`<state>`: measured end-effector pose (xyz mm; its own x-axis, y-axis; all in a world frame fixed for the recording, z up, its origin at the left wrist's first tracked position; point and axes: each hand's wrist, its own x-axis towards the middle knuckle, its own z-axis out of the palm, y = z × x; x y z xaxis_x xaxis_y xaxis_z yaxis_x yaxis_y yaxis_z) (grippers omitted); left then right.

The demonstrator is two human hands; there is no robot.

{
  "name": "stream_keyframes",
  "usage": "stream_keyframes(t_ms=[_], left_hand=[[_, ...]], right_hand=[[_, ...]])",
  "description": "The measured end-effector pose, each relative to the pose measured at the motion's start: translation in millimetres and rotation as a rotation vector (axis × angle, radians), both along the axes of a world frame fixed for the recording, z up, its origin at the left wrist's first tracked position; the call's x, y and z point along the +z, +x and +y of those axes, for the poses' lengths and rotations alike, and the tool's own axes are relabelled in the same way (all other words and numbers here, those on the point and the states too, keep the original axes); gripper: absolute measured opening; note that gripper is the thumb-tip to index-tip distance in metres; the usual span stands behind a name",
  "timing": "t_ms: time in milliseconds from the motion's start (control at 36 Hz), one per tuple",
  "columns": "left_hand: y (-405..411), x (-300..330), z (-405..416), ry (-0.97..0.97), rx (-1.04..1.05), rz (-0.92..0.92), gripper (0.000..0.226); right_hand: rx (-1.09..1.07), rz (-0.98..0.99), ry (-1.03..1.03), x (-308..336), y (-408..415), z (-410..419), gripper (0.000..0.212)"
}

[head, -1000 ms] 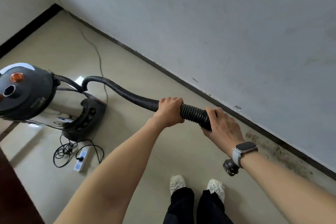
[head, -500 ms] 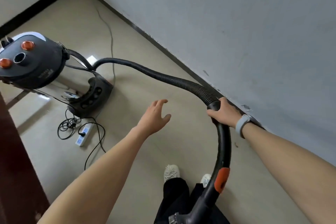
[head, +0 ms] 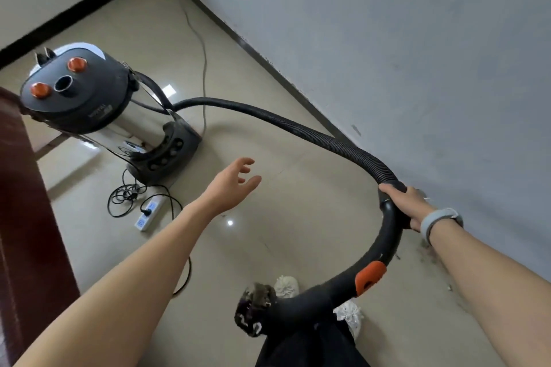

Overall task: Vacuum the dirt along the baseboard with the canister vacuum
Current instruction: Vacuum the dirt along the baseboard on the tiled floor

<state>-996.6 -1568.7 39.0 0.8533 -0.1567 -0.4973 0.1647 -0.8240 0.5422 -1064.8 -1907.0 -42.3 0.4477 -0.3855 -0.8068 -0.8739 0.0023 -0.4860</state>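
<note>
Looks like a bare indoor room, likely a home: glossy beige tiled floor [head: 268,74], plain grey painted wall [head: 387,39], black baseboard strip [head: 269,64], white power strip [head: 149,211].

The right hand [head: 408,205] covers the joint where the ribbed hose [head: 313,134] meets the curved handle [head: 384,247], and its fingertips wrap out of sight behind it. The nozzle end [head: 253,310] is blurred, so what clogs its mouth cannot be made out, and it hides part of one shoe [head: 286,286]. The dirt [head: 432,250] along the baseboard [head: 268,59] is partly behind the right forearm, and the lettering on the canister [head: 89,98] is too small to read.
</note>
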Motion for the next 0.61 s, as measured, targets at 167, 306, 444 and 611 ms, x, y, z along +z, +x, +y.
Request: stream_keyframes(t_ms=[167, 306, 444, 611], left_hand=[[7, -16, 26, -0.007, 0.128, 0.109, 0.044], [-5, -8, 3, -0.053, 0.063, 0.078, 0.055], [-13, -12, -37, -0.253, -0.038, 0.173, 0.075], [-17, -8, -110, -0.504, -0.048, 0.292, 0.093]], right_hand=[[-0.349, 0.104, 0.303, 6, 12, 28, 0.033], [-0.654, 0.154, 0.6, 5, 17, 59, 0.016], [-0.931, 0.228, 0.934, -6, 14, 71, 0.023], [-0.997, 0.336, 1.144, -21, -6, 78, 0.02]])
